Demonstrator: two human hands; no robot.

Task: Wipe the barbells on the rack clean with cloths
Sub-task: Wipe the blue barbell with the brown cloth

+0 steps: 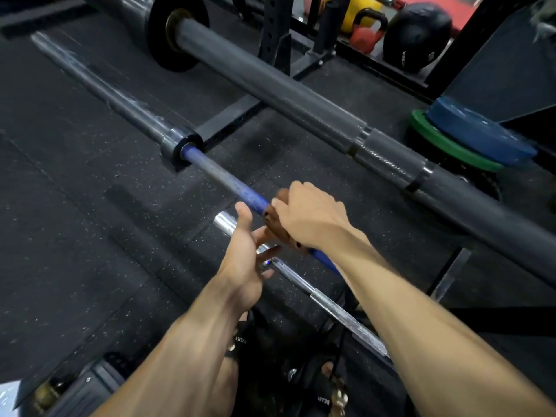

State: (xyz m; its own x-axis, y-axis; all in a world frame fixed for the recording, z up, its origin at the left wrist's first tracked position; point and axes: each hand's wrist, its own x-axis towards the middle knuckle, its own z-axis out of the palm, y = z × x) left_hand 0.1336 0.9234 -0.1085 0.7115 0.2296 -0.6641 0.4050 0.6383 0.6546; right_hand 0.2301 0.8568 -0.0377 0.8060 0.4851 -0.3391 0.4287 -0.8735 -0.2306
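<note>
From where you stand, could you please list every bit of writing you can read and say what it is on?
"EVERY": left shoe strap, reads upside down, possibly cut off.
"BEAR": right shoe strap, also upside down.
White lettering on the black medicine ball: too blurred to read.
Barbells, plates, kettlebell: no legible marks.

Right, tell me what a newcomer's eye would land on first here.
At centre, the right hand grips a brown cloth round the blue barbell, the left hand open beside it. Behind runs a thick grey barbell, with blue and green plates stacked at right and a red kettlebell at the back.
</note>
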